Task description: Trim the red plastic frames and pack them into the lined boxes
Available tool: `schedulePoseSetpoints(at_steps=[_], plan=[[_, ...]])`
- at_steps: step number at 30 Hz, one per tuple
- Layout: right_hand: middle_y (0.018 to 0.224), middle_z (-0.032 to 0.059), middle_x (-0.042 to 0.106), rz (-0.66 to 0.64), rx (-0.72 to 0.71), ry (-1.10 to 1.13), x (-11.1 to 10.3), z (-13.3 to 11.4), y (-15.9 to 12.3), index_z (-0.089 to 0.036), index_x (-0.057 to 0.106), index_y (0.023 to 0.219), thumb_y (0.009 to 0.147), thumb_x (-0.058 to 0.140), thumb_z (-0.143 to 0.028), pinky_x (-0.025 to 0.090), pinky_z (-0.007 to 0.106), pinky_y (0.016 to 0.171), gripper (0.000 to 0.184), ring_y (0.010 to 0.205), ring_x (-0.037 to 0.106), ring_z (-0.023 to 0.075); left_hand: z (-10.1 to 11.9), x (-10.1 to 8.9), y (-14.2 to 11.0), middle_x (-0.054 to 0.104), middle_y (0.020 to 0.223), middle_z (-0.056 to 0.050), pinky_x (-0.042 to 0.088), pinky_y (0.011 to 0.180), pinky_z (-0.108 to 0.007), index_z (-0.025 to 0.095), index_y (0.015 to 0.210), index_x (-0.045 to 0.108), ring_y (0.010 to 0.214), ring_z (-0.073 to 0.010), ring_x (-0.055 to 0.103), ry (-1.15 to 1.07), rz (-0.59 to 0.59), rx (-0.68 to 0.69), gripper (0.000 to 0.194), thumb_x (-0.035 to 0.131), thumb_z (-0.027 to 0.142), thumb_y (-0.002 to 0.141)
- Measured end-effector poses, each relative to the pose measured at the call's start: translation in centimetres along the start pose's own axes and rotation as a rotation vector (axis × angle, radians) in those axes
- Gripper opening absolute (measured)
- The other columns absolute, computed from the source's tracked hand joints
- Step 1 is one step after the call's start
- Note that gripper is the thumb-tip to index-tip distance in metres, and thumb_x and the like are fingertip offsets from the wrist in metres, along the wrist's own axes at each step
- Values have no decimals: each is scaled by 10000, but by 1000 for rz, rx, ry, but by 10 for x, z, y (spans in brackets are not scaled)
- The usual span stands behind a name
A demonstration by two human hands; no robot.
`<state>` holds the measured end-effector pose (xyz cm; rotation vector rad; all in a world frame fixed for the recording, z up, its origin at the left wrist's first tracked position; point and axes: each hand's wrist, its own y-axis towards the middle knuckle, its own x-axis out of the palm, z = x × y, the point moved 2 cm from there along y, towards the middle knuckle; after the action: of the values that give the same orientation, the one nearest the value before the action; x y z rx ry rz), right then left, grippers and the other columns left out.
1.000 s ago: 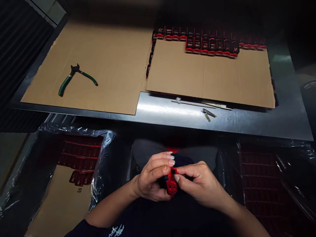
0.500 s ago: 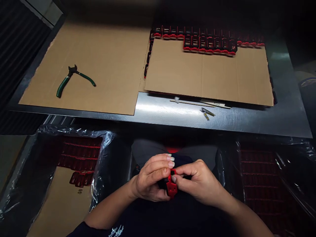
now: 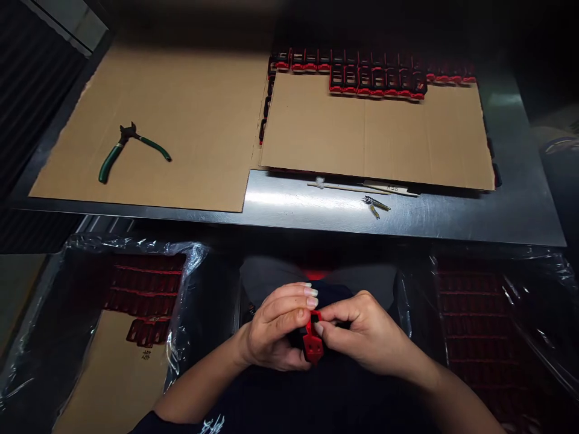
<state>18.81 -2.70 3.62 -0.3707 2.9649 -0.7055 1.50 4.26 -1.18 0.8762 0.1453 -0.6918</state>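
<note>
Close to my body, below the table's front edge, a small red and black plastic part [image 3: 312,345] is held between both hands. My left hand [image 3: 281,325] wraps round its left side, fingers over the top and thumb underneath. The thumb and forefinger of my right hand [image 3: 362,330] pinch at its upper right edge; whether something small sits between those fingertips is hidden. Similar red and black parts [image 3: 378,83] stand in rows on a cardboard sheet [image 3: 316,132] at the back right of the table.
Green-handled cutting pliers [image 3: 111,161] lie spread on the left cardboard [image 3: 199,144]. Small nippers [image 3: 375,206] and a thin stick [image 3: 344,188] rest on the metal table [image 3: 289,205]. Plastic-lined bins with rows of red parts flank me, left [image 3: 147,288] and right [image 3: 474,331].
The table and bins appear shifted slightly left in view as the camera turns a little. Both hands keep nearly the same hold on the red and black part, which has tilted very slightly.
</note>
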Motion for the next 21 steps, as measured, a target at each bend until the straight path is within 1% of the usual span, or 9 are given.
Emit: schedulePoseSetpoints(at_steps=[3, 7, 9, 11, 13, 15, 17, 19, 21], plan=[[545, -68, 391, -19, 4, 29, 0, 1, 0, -164, 709, 680, 889, 558, -190, 252, 238, 493, 259, 517, 304, 75, 0, 0, -1, 701, 1073, -114, 661, 876, -467, 155, 1407, 479, 1058, -261, 695, -7, 10, -2, 667, 714, 469, 867], [548, -60, 466, 29, 31, 11, 2, 2, 1, -162, 714, 668, 893, 575, -217, 283, 240, 510, 270, 525, 350, 79, 0, 0, -1, 698, 1077, -122, 654, 889, -470, 137, 1409, 478, 1066, -268, 695, -11, -7, 14, 685, 733, 445, 853], [546, -62, 465, 44, 32, 4, 1, 3, 1, -160, 699, 644, 883, 586, -211, 282, 238, 506, 269, 524, 352, 77, 0, 0, -2, 704, 1081, -124, 655, 877, -483, 148, 1402, 485, 1046, -275, 702, -14, -11, 2, 693, 754, 436, 831], [534, -70, 407, 14, 19, 2, -1, 3, -1, -161, 686, 632, 879, 580, -191, 253, 237, 485, 271, 512, 315, 72, 0, 0, -2, 708, 1083, -127, 655, 865, -492, 153, 1393, 494, 1028, -281, 706, -22, -5, -15, 704, 771, 440, 812], [521, -79, 356, -52, -4, -4, -4, 2, -2, -172, 727, 698, 888, 559, -170, 223, 240, 465, 254, 491, 268, 70, 0, 0, -3, 707, 1076, -130, 654, 859, -490, 146, 1390, 499, 1017, -282, 704, -33, 2, -24, 708, 772, 447, 811], [526, -83, 443, -98, -22, 3, -5, 0, -3, -195, 778, 832, 889, 571, -172, 254, 230, 472, 216, 481, 307, 71, 0, 0, -4, 697, 1073, -137, 650, 862, -487, 128, 1398, 490, 1015, -281, 697, -44, 2, -22, 722, 756, 474, 823], [601, -63, 618, -42, -18, -1, -3, -3, -2, -204, 790, 885, 873, 624, -199, 336, 218, 518, 167, 504, 442, 77, -1, 1, -3, 683, 1085, -144, 641, 874, -492, 117, 1415, 472, 1020, -278, 685, -54, -5, -21, 741, 742, 489, 833], [639, -32, 694, 44, -11, -59, -2, -4, 0, -189, 776, 796, 881, 642, -244, 368, 223, 539, 168, 520, 525, 91, -1, 2, -3, 671, 1094, -140, 634, 872, -506, 131, 1441, 445, 1014, -277, 676, -54, -3, -28, 781, 757, 478, 815], [595, -18, 687, 72, -11, -126, -2, 0, 1, -185, 748, 715, 935, 585, -290, 354, 233, 512, 294, 491, 536, 97, -1, 3, -2, 659, 1085, -125, 629, 853, -515, 164, 1459, 432, 994, -273, 667, -65, 28, -49, 815, 772, 465, 783]])
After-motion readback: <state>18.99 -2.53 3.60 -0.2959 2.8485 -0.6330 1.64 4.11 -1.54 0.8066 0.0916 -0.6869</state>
